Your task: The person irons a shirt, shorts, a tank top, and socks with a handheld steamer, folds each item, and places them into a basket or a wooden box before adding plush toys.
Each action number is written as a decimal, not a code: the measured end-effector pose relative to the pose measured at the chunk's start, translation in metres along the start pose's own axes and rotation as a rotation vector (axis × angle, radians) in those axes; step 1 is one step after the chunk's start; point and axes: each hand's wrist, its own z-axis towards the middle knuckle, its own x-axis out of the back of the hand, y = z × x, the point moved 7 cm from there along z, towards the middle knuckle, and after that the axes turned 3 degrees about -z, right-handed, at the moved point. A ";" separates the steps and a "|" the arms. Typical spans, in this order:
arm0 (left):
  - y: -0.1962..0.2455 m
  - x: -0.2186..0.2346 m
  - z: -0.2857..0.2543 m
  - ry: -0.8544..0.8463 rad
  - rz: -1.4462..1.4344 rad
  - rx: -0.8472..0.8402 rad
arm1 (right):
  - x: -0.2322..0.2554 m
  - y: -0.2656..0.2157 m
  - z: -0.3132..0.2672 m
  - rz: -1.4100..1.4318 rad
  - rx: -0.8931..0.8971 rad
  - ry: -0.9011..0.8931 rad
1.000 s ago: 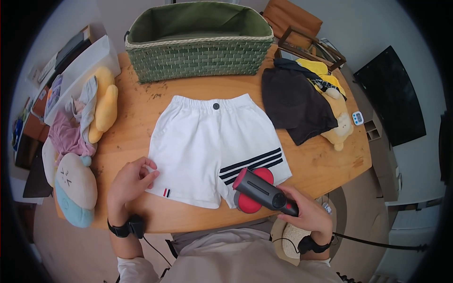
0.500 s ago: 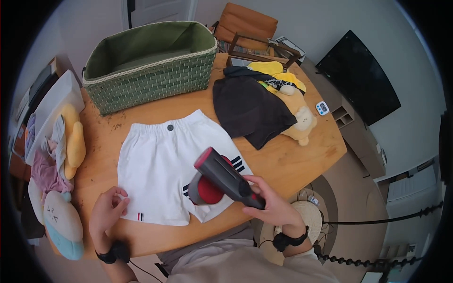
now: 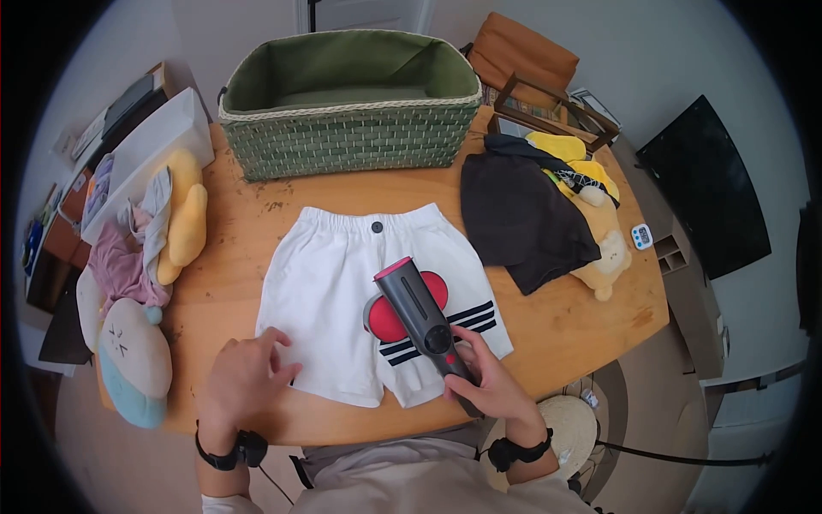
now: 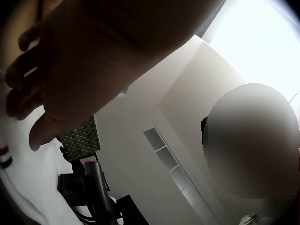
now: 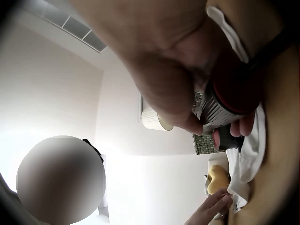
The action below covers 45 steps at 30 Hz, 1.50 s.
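Observation:
White shorts point(image 3: 312, 295) lie spread on the wooden table, waistband away from me, with dark stripes across the right-hand leg. My right hand point(image 3: 497, 381) grips the handle of a dark grey and red handheld garment steamer point(image 3: 409, 304). Its red, rounded head point(image 3: 390, 321) overlaps the shorts around the crotch and the upper edge of the stripes. By the outer edge of the left-hand leg, my left hand point(image 3: 244, 377) lies low with loosely bent fingers, thumb and forefinger apart at the cloth. The left wrist view shows its fingers over the white fabric, holding nothing.
A green woven basket point(image 3: 342, 141) stands at the back. Dark folded clothes point(image 3: 522, 223), yellow cloth and a bear plush point(image 3: 604, 265) sit to the right, near a small timer point(image 3: 641, 236). Plush toys point(image 3: 137, 360) and a white bin point(image 3: 158, 137) line the left side.
My right hand has brought the steamer up and left, from the lower striped leg to around the crotch, turning it more upright. The head view swung right and came back.

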 end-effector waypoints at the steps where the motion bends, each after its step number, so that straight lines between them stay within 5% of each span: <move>1: 0.021 -0.003 -0.001 0.019 0.074 -0.120 | 0.001 0.005 -0.003 0.028 -0.006 -0.026; 5: 0.081 -0.043 0.006 -0.174 -0.063 -0.338 | -0.001 0.018 -0.017 0.018 -0.138 -0.058; 8: 0.107 -0.075 0.010 -0.264 0.002 -0.665 | 0.003 0.025 -0.023 0.076 -0.147 0.067; 15: 0.093 -0.092 0.034 -0.305 -0.113 -0.504 | 0.010 0.032 -0.027 0.101 -0.100 0.157; 32: 0.091 -0.100 0.031 -0.092 -0.077 -0.587 | 0.008 -0.016 0.042 0.209 -0.036 0.294; 45: 0.092 -0.103 0.033 -0.181 -0.049 -0.540 | 0.015 -0.029 0.040 0.215 0.058 0.388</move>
